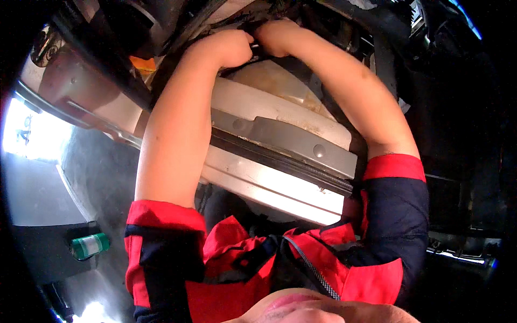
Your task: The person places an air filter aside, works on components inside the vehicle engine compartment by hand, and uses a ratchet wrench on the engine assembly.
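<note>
Both my arms reach forward and up into a dark, cramped space of a vehicle, and my hands nearly meet there. My left hand [234,48] is closed in a fist, its fingertips turned away from view. Close on its right is my right hand [276,37], bent inward with its fingers curled and partly hidden in shadow. Between the two hands a small shiny bit of a dark part [254,46] shows; its kind cannot be made out. Beneath the hands lies a stained, pale curved panel [272,78].
Below my forearms runs a grey trim strip [291,141] with round studs, alongside a black ribbed rubber seal [269,156] and a white painted sill [280,185]. An orange piece [142,64] shows left of my left forearm. A green labelled cylinder [89,246] lies at lower left.
</note>
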`<action>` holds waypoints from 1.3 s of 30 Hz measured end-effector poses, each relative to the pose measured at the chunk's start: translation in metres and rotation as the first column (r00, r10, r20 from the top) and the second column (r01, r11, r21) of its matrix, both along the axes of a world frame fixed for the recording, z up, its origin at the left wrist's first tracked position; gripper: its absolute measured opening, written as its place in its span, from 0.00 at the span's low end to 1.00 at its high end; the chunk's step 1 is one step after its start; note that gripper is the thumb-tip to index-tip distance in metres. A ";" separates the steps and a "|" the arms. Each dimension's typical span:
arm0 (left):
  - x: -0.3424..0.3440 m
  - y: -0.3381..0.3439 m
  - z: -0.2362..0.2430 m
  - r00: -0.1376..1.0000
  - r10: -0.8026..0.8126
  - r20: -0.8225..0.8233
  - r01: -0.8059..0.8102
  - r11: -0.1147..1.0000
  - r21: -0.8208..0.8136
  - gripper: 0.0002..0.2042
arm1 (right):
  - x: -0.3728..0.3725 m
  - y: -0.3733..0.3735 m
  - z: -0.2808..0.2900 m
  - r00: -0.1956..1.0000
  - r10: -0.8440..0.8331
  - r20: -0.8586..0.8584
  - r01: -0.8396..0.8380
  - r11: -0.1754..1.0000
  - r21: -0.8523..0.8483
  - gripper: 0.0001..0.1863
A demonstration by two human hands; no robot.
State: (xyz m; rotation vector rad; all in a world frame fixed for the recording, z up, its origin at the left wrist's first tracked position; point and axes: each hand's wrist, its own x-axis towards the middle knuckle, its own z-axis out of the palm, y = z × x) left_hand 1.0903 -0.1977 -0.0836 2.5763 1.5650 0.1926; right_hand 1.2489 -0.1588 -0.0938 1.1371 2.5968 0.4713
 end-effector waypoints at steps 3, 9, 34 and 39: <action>-0.001 -0.001 -0.006 1.000 0.010 0.010 -0.011 0.997 0.071 0.21 | -0.005 -0.004 0.005 0.965 0.102 -0.242 -0.059 0.982 0.178 0.10; 0.006 -0.011 0.004 0.999 0.018 -0.049 -0.017 1.000 0.020 0.22 | 0.008 -0.005 -0.002 0.971 0.046 -0.236 -0.017 0.992 0.123 0.11; 0.009 -0.014 0.011 0.988 0.042 -0.150 -0.043 0.999 -0.009 0.24 | 0.011 0.006 -0.011 0.916 0.226 -0.331 -0.146 0.957 0.250 0.10; 0.006 -0.014 0.010 0.985 0.071 -0.156 -0.075 0.997 -0.020 0.24 | -0.009 0.001 0.004 0.985 -0.155 -0.078 0.146 0.983 -0.107 0.10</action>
